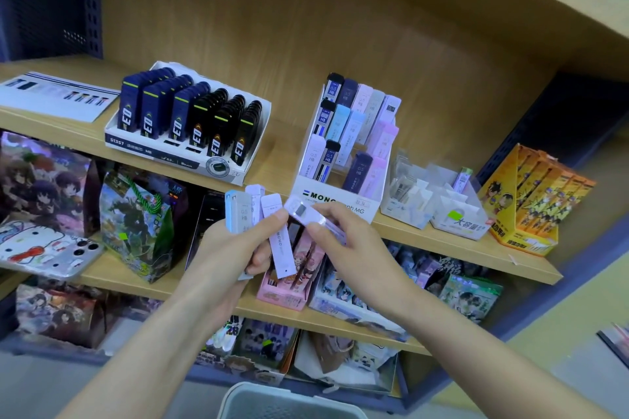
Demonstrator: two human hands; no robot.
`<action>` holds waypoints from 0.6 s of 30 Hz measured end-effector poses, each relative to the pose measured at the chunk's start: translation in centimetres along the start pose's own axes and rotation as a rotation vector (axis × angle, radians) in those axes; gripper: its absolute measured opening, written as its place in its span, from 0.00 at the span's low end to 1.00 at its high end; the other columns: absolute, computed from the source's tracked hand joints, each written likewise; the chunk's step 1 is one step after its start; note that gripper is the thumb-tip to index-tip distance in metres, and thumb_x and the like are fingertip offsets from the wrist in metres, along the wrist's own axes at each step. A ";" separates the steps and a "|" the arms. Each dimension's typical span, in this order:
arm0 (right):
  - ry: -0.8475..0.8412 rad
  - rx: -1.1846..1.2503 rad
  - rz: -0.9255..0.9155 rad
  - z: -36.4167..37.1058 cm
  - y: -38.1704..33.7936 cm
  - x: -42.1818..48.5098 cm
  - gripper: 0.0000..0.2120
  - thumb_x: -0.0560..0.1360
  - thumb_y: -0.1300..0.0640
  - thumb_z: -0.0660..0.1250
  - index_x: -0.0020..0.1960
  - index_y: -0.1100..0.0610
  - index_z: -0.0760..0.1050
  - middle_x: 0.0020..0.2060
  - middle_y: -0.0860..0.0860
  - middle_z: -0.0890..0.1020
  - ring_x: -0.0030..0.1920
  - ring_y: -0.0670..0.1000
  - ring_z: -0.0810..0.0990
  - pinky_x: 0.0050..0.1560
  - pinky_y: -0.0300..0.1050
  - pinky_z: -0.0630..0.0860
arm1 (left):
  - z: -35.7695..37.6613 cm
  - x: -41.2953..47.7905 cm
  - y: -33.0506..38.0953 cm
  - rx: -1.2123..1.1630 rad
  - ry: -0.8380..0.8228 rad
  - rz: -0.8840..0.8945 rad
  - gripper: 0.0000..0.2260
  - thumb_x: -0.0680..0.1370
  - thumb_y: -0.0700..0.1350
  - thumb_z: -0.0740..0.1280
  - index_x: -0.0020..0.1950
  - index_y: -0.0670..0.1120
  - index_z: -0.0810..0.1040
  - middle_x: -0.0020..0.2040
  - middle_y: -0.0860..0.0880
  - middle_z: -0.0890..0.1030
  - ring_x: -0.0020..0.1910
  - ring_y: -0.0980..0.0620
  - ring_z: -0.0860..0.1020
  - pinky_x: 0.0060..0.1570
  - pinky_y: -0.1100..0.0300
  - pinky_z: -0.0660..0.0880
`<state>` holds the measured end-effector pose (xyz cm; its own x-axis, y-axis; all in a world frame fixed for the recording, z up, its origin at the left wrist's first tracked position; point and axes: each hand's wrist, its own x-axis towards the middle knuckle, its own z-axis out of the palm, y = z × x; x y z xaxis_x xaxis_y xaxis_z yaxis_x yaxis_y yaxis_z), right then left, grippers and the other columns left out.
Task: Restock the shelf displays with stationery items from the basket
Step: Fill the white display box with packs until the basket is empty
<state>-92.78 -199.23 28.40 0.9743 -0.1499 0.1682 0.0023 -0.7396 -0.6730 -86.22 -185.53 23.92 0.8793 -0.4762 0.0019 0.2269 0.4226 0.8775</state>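
Several lead cases (242, 213) fan out in the left hand (231, 250), fingers curled round them for easy picking. The right hand (347, 238) pinches one lilac case (305, 213) just below the display box (354, 206), likely its destination.

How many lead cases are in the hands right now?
4. The left hand holds three: a blue case, a lilac case behind it, a pale case in front. The right hand pinches the fourth case. Others may be hidden in the left palm.

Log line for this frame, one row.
left hand: holds fanned lead cases | right hand: pinches lilac case | MONO display: partly stocked | basket: below hands
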 end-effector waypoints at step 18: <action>0.399 0.066 -0.123 -5.2 -1.2 6.3 0.08 0.80 0.59 0.59 0.45 0.48 0.64 0.48 0.57 0.81 0.48 0.52 0.82 0.47 0.46 0.81 | -0.3 0.0 0.0 0.073 0.076 -0.002 0.14 0.75 0.44 0.70 0.32 0.46 0.70 0.24 0.50 0.63 0.24 0.54 0.58 0.31 0.61 0.57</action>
<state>-87.81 -202.71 34.06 0.8023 -0.3151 0.5069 0.1403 -0.7260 -0.6733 -86.13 -185.31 23.77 0.9089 -0.4156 -0.0339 0.1999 0.3628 0.9102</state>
